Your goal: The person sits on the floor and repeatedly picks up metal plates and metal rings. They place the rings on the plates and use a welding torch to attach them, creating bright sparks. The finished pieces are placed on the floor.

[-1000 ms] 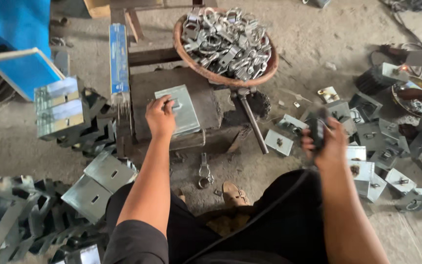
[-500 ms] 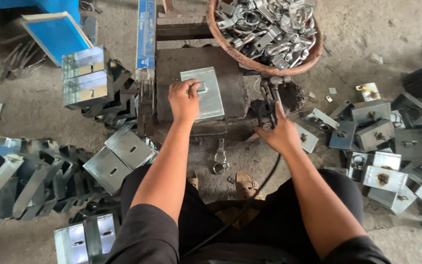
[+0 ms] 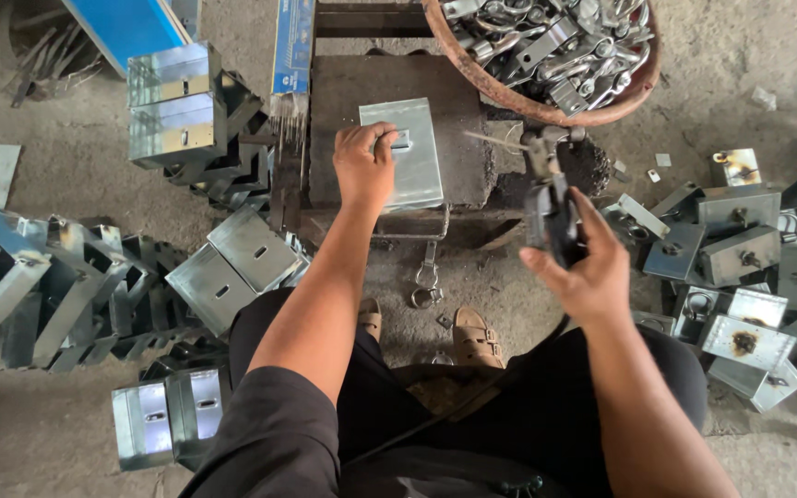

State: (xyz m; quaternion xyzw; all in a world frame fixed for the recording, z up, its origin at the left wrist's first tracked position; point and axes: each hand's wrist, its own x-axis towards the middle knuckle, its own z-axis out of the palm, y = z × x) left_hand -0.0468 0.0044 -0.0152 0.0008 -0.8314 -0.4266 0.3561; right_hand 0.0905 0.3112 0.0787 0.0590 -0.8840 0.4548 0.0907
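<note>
My left hand [image 3: 364,166] presses down on a shiny folded metal plate [image 3: 414,161] that lies flat on a dark steel work block [image 3: 343,111]. My right hand [image 3: 583,267] grips a black welding electrode holder [image 3: 551,207] with a thin rod [image 3: 495,141] pointing left toward the plate's right edge. A black cable [image 3: 500,378] runs from the holder down across my lap. My sandalled feet [image 3: 477,337] rest on the floor below the block.
A rusty round basin [image 3: 620,97] full of metal shackles stands at the top right. Welded metal brackets [image 3: 749,249] lie scattered at the right. Stacks of bent metal plates [image 3: 177,101] and more plates [image 3: 57,295] crowd the left. A blue box of rods [image 3: 292,46] leans behind the block.
My right hand has lifted the electrode holder and brought the rod toward the plate. My left hand stays on the plate. The view has moved closer.
</note>
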